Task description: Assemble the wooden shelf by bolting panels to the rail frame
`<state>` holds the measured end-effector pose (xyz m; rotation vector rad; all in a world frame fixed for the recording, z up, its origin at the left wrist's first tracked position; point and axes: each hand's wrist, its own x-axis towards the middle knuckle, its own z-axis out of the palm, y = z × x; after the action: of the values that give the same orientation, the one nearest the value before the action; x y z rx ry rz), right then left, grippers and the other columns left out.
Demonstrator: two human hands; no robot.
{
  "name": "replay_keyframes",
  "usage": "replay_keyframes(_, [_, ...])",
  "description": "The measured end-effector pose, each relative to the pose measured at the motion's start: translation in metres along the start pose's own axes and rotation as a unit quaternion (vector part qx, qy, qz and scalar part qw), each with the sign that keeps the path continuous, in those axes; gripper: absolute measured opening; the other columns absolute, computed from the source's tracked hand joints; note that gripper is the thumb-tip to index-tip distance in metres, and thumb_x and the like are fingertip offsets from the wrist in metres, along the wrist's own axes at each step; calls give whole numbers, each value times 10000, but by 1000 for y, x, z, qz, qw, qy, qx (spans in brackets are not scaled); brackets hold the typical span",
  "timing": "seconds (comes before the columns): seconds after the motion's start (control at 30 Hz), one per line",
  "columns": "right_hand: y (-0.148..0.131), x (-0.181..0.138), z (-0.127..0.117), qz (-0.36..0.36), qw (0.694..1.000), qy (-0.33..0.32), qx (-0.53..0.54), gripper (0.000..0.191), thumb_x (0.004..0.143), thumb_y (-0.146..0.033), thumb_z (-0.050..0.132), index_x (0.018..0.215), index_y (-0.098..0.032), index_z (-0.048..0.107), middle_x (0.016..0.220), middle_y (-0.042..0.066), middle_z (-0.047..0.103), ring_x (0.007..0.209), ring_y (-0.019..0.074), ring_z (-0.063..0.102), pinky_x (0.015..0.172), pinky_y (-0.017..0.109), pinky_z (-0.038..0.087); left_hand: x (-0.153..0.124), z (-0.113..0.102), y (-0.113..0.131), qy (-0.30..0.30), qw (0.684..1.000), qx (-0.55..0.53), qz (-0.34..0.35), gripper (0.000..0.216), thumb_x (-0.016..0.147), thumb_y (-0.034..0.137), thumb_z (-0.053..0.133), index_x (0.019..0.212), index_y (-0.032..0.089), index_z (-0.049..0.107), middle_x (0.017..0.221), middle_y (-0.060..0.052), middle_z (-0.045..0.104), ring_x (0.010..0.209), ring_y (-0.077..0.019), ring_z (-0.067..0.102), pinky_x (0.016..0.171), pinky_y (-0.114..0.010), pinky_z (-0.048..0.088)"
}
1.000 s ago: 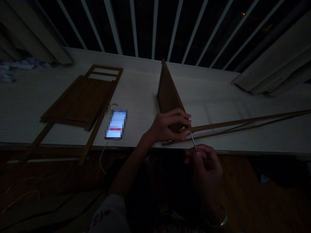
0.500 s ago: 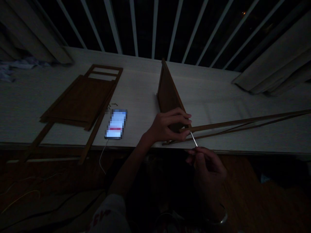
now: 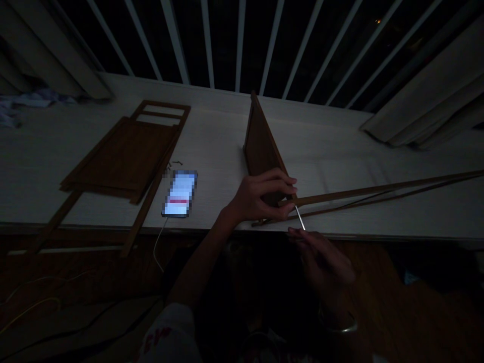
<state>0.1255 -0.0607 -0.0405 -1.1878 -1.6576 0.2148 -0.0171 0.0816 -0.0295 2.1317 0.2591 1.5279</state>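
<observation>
The room is dark. My left hand [image 3: 260,199] is closed round the near corner of an upright brown wooden panel [image 3: 260,146], where a long thin wooden rail [image 3: 378,190] meets it. My right hand [image 3: 321,259] sits just below the table's front edge, fingers pinched on a thin metal tool [image 3: 300,218] whose tip points up at that corner joint. A bracelet shows on my right wrist.
More brown panels and a frame [image 3: 124,156] lie flat on the pale table [image 3: 219,146] at the left. A lit phone [image 3: 179,194] with a cable lies beside them, with small screws [image 3: 176,163] near it. White railing bars stand behind; curtains hang at both sides.
My right hand has turned on the metal tool and shifted slightly right. My left hand and the panel have stayed put.
</observation>
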Motion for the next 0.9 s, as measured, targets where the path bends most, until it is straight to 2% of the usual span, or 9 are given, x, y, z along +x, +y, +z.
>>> replay_keyframes(0.57, [4, -2, 2, -42, 997, 11, -56, 311, 792, -44, 575, 1039, -230, 611, 901, 31, 709, 783, 154, 669, 668, 297, 556, 1, 0, 1, 1, 1000, 12, 0, 212, 686, 219, 656, 879, 142, 614, 944, -53, 629, 867, -102, 621, 715, -213, 521])
replay_keyframes(0.9, [7, -2, 9, -53, 996, 64, -33, 253, 800, -63, 563, 985, -227, 617, 832, 22, 703, 718, 142, 658, 619, 280, 552, 0, -1, 0, -1, 1000, 2, 6, 224, 680, 218, 667, 886, 152, 608, 944, -47, 624, 879, -103, 618, 729, -217, 517])
